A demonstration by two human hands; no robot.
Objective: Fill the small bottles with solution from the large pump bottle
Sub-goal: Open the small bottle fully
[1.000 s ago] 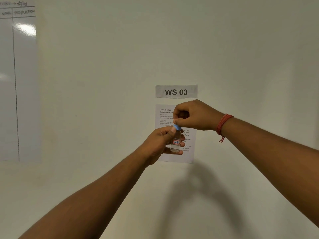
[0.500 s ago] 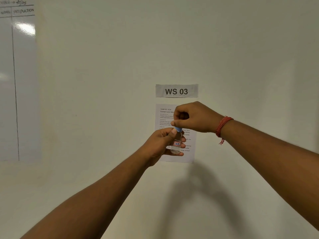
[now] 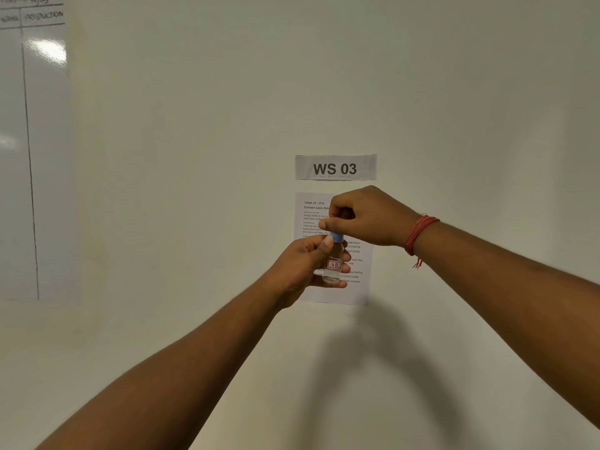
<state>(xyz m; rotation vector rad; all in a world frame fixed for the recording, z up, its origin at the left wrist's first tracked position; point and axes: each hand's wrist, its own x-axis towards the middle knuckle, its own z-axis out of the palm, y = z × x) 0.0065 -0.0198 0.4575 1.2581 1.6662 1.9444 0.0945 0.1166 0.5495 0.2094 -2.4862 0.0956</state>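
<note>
I hold a small clear bottle (image 3: pixel 333 266) up in front of the wall at the middle of the head view. It carries a red-edged label marked "17B" and a blue cap (image 3: pixel 336 237). My left hand (image 3: pixel 303 264) grips the bottle's body from the left, thumb up near the neck. From above, my right hand (image 3: pixel 363 216) pinches the blue cap between thumb and fingers. A red thread band circles my right wrist. The large pump bottle is out of view.
Behind the hands a "WS 03" sign (image 3: pixel 335 167) and a printed instruction sheet (image 3: pixel 354 287) are stuck to the pale wall. A whiteboard (image 3: pixel 32 151) with a ruled table hangs at the far left. No work surface shows.
Both hands and the bottle stay in almost the same place. The right hand's fingers have shifted slightly on the blue cap.
</note>
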